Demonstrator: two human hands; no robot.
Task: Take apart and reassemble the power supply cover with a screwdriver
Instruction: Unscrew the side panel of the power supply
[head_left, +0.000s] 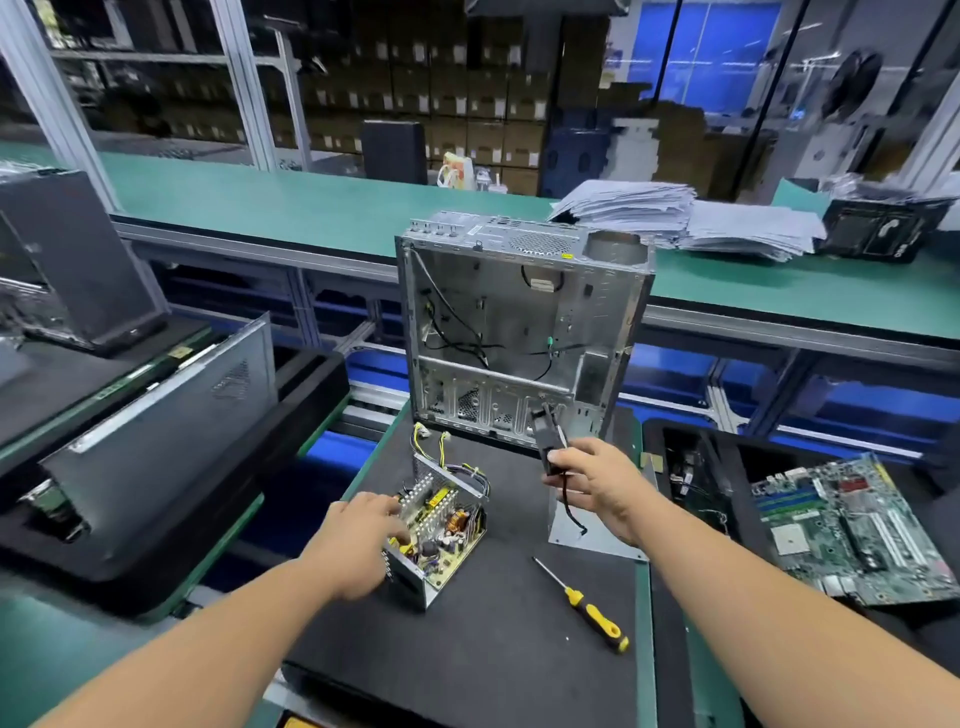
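1. The left hand (363, 535) rests on the left side of the open power supply (439, 525). Its fingers (387, 506) are nearly straight and slightly apart, pressing on the perforated wall and not curled around it.
2. The power supply stands on the dark surface (493, 649), in front of the empty computer case (519, 332). Its top is off, so the circuit board and the copper coil are visible; I judge the job is in its opened stage.
3. Right of the power supply and a little nearer to the person, the yellow and black screwdriver (587, 605) lies on the surface — no hand touches it.
4. Further right of the power supply, the right hand (592, 483) is lifted above the surface, and its fingers (558, 460) are clamped on a black fan (548, 444) whose thin cable hangs down.
5. Under this hand, right of the power supply, a bent metal sheet (587, 535) lies — probably the removed cover, but I cannot tell for sure.
6. The next move, in my opinion, calls for the fan to be put back or set aside; then the cover must be aligned over the box while the left hand steadies it, and the screwdriver taken up.
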